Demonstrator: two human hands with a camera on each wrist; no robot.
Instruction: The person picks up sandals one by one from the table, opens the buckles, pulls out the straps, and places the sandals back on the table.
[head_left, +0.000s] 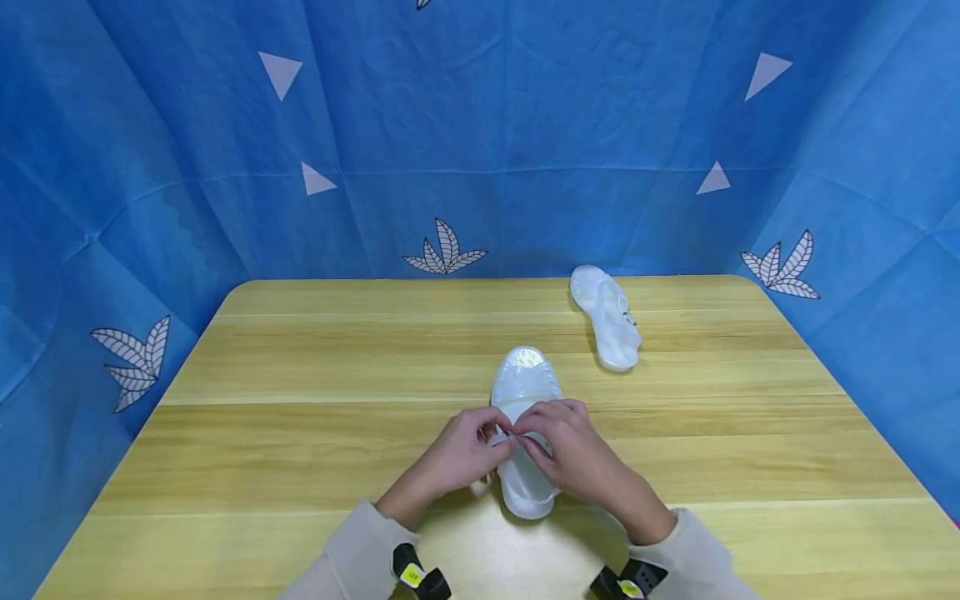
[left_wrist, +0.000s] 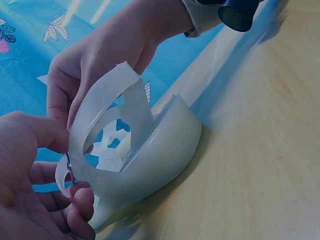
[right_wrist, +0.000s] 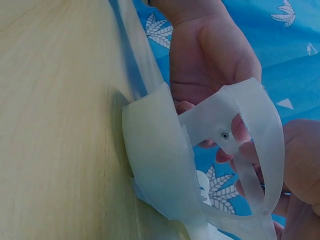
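Observation:
A whitish translucent sandal (head_left: pixel 527 379) lies on the table, its heel end toward me and its toe end pointing away. Above its middle, the left hand (head_left: pixel 463 447) and right hand (head_left: pixel 573 452) meet fingertip to fingertip, both pinching its ankle strap. In the left wrist view, a small metal buckle (left_wrist: pixel 70 168) sits on the strap between the left thumb and fingers. A round metal stud (right_wrist: pixel 225 135) shows on the strap in the right wrist view, close to the left fingers. The right fingers there grip the strap's other side, partly hidden behind it.
The second whitish sandal (head_left: pixel 617 337) lies farther back to the right, near the table's far edge, with a small dark buckle on its side. A blue cloth (head_left: pixel 465 100) with leaf and triangle prints hangs behind and beside the wooden table (head_left: pixel 300 467).

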